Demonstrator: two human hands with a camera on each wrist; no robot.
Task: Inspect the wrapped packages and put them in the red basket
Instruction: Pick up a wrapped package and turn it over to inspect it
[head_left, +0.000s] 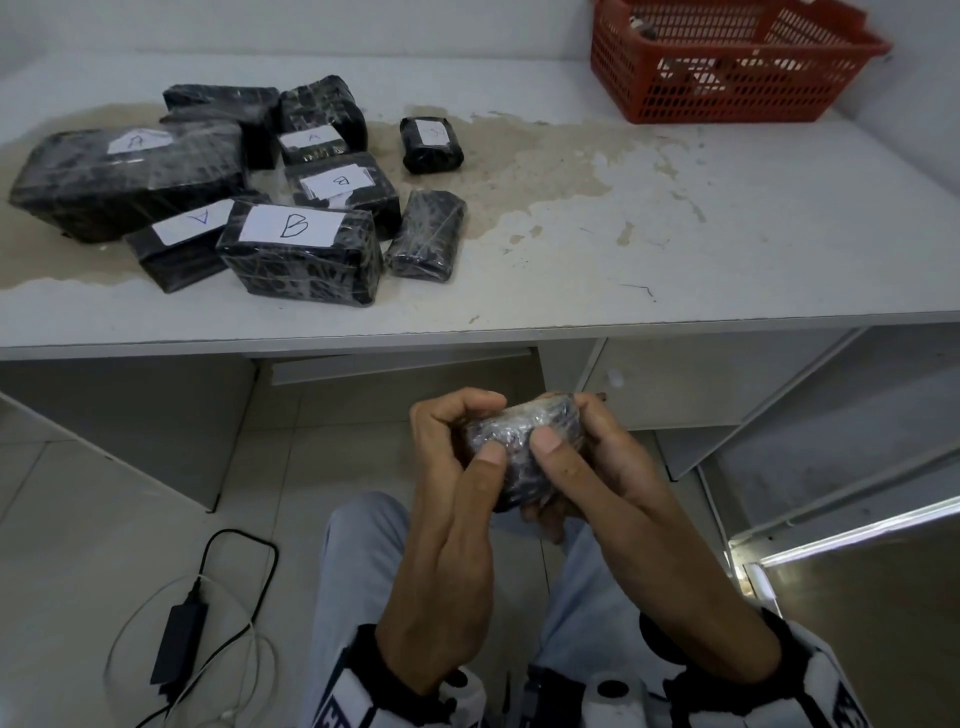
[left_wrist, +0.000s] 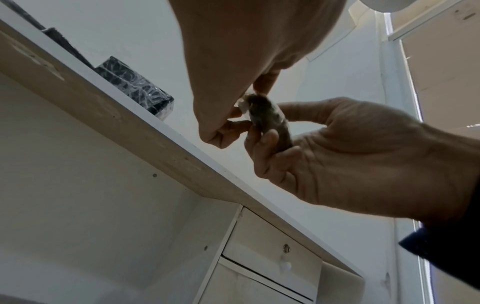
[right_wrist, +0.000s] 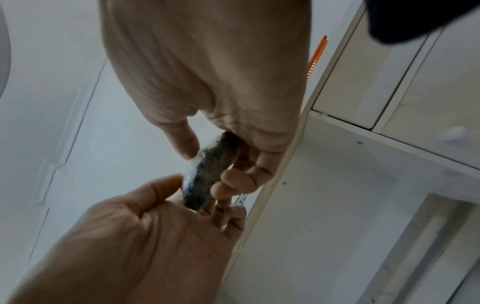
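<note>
Even, soft daylight — wide-angle edge bending, wrist views blurred.

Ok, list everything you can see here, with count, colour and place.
packages on the table: eight that I can tell apart, black under clear wrap, most with white A or B labels, clustered on the left of the table
held package: one, small, dark and wrapped, below the table's front edge
red basket: one, on the table's far right corner; contents unclear
table: one, white with brown stains
drawers: white, under the table
power adapter: one, black, with a cable, on the floor on the left
left hand: grips the held package, fingers curled round it
right hand: grips the same package from the other side
</note>
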